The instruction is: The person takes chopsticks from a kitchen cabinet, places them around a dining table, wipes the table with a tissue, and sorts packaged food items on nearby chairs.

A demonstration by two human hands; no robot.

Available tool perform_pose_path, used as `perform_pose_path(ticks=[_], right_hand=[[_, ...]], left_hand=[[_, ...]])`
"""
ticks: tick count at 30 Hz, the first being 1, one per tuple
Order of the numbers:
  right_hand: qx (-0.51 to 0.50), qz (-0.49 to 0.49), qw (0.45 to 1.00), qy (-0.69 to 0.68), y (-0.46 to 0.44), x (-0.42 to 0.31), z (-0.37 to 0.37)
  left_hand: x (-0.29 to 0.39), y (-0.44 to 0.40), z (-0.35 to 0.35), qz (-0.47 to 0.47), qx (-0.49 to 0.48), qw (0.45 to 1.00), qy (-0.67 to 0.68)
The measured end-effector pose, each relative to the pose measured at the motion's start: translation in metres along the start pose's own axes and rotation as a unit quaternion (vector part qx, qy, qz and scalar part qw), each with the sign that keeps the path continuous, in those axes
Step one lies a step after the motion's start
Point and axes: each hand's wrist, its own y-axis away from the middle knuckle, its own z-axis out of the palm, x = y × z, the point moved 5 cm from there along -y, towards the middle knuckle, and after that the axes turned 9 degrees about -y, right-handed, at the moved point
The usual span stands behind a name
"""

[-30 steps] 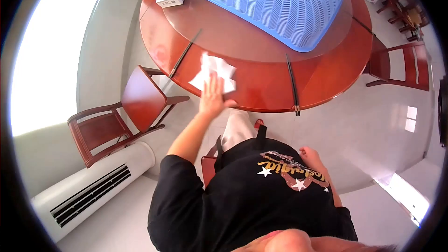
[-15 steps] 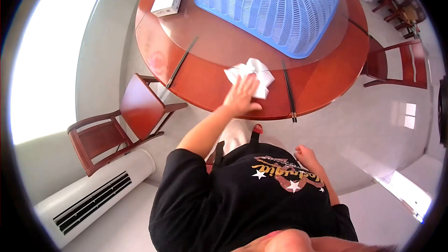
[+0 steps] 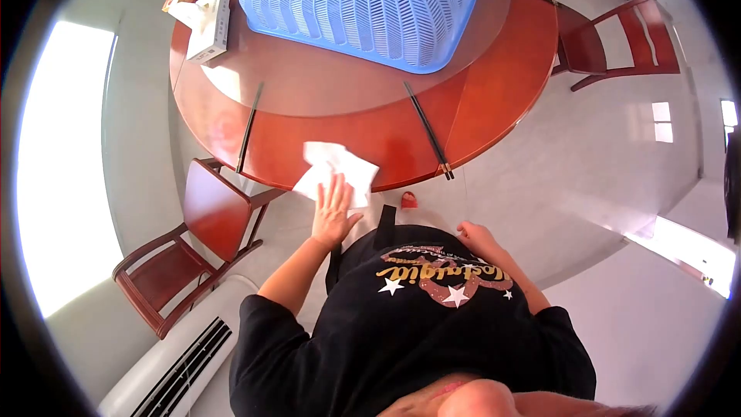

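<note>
My left hand (image 3: 333, 212) lies on a white tissue (image 3: 355, 168) at the near edge of the round wooden table (image 3: 293, 143). Its fingers are stretched out and slightly apart over the tissue. Part of the tissue spreads ahead of the fingers on the tabletop, and its near part is at the rim. A pair of dark chopsticks (image 3: 248, 131) lies to the left of the tissue, another pair of chopsticks (image 3: 427, 127) to the right, its ends over the rim. Beside my body, my right hand (image 3: 480, 239) is loosely curled, apart from the table, with nothing seen in it.
A large blue mesh food cover (image 3: 370, 11) stands on the glass turntable (image 3: 332, 93). Left of it sits a tissue box (image 3: 210, 27). One wooden chair (image 3: 220, 212) is at the left, another chair (image 3: 617, 42) at the right. A white air conditioner (image 3: 181, 355) stands at lower left.
My left hand has drawn the tissue back toward the table's near edge, and the tissue looks more spread out. The view has shifted. My right hand stays curled by my body.
</note>
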Motion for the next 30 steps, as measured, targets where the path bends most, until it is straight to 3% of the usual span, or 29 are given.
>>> perform_pose_path(ticks=[4, 6, 8, 9, 10, 11, 13, 14, 16, 18, 19, 20, 21, 23, 25, 26, 27, 29, 30], right_hand=[[-0.007, -0.048, 0.999, 0.019, -0.011, -0.036, -0.010], [0.010, -0.073, 0.993, -0.091, -0.014, -0.059, -0.017], [-0.047, -0.028, 0.972, -0.228, -0.012, -0.094, -0.025], [-0.043, -0.026, 0.934, -0.354, -0.012, -0.109, -0.028], [-0.040, -0.027, 0.878, -0.475, -0.013, -0.123, -0.030], [-0.034, -0.031, 0.878, -0.476, -0.012, -0.139, -0.031], [-0.057, -0.037, 0.676, -0.734, -0.010, -0.165, -0.035], [-0.055, -0.039, 0.676, -0.734, -0.014, -0.163, -0.037], [0.056, -0.177, 0.758, -0.625, -0.028, -0.161, -0.058], [0.171, -0.201, 0.838, -0.477, -0.033, -0.149, -0.091], [0.292, -0.209, 0.866, -0.347, -0.025, -0.154, -0.121], [0.353, -0.228, 0.872, -0.250, -0.022, -0.156, -0.149], [0.441, -0.291, 0.834, -0.160, -0.039, -0.139, -0.168], [0.472, -0.332, 0.813, 0.077, -0.055, -0.153, -0.184], [0.322, -0.355, 0.869, 0.120, -0.093, -0.146, -0.161], [0.283, -0.413, 0.839, 0.214, -0.100, -0.145, -0.145], [0.310, -0.446, 0.806, 0.237, -0.106, -0.147, -0.140], [0.299, -0.457, 0.831, 0.111, -0.126, -0.152, -0.173], [0.275, -0.279, 0.920, 0.016, -0.154, -0.146, -0.194]], left_hand=[[0.028, -0.046, 0.001, 0.127, 0.112, 0.985, 0.027], [0.045, -0.065, -0.005, 0.162, 0.151, 0.974, 0.037], [0.041, -0.082, -0.007, 0.113, 0.146, 0.955, 0.230], [0.046, -0.082, -0.029, 0.061, 0.207, 0.939, 0.267], [0.059, -0.079, -0.049, 0.084, 0.212, 0.930, 0.288], [0.073, -0.074, -0.065, 0.106, 0.214, 0.920, 0.309], [0.112, -0.064, -0.087, 0.203, 0.195, 0.906, 0.317], [0.131, -0.059, -0.101, 0.246, 0.182, 0.918, 0.253], [0.145, -0.058, -0.104, 0.270, 0.150, 0.930, 0.201], [0.146, -0.054, -0.126, 0.274, 0.185, 0.927, 0.178], [0.140, -0.052, -0.132, 0.257, 0.195, 0.930, 0.177], [0.128, -0.053, -0.126, 0.229, 0.185, 0.933, 0.208], [0.115, -0.053, -0.118, 0.199, 0.176, 0.934, 0.238], [0.085, -0.047, -0.103, 0.110, 0.154, 0.956, 0.223], [0.061, -0.033, -0.087, 0.048, 0.144, 0.966, 0.210], [0.051, -0.024, -0.084, 0.036, 0.144, 0.968, 0.204], [0.041, -0.016, -0.078, 0.012, 0.126, 0.973, 0.193], [0.023, 0.001, -0.067, -0.035, 0.105, 0.977, 0.180], [0.016, 0.012, -0.057, -0.069, 0.079, 0.978, 0.178]])
